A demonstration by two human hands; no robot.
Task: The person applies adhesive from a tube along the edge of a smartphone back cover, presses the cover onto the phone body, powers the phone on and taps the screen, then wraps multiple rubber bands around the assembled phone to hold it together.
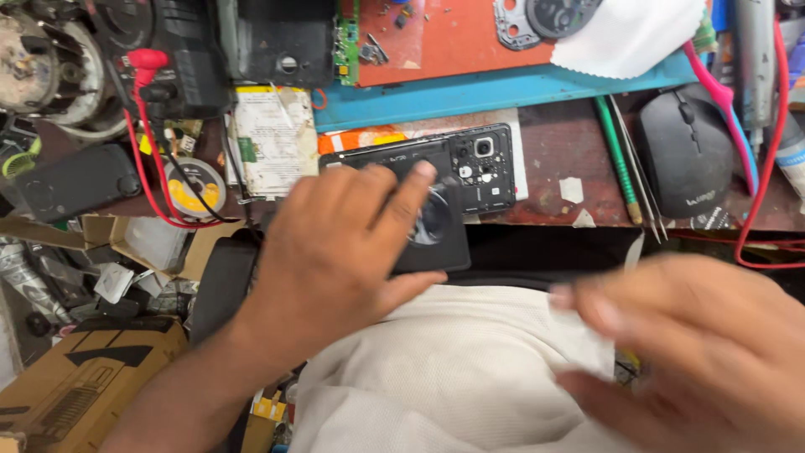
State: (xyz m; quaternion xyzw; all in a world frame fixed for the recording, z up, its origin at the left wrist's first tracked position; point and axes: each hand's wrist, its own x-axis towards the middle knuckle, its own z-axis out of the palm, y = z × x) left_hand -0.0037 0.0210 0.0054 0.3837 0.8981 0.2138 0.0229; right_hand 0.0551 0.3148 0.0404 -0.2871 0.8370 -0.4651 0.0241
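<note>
Risk here, probably: the opened black phone (436, 189) is pinned at the bench (553, 151) edge by the flat, open left hand (335, 252) while a white scrap (599, 344) is pinched in the blurry right hand (696, 352), so it could get nudged off.
</note>
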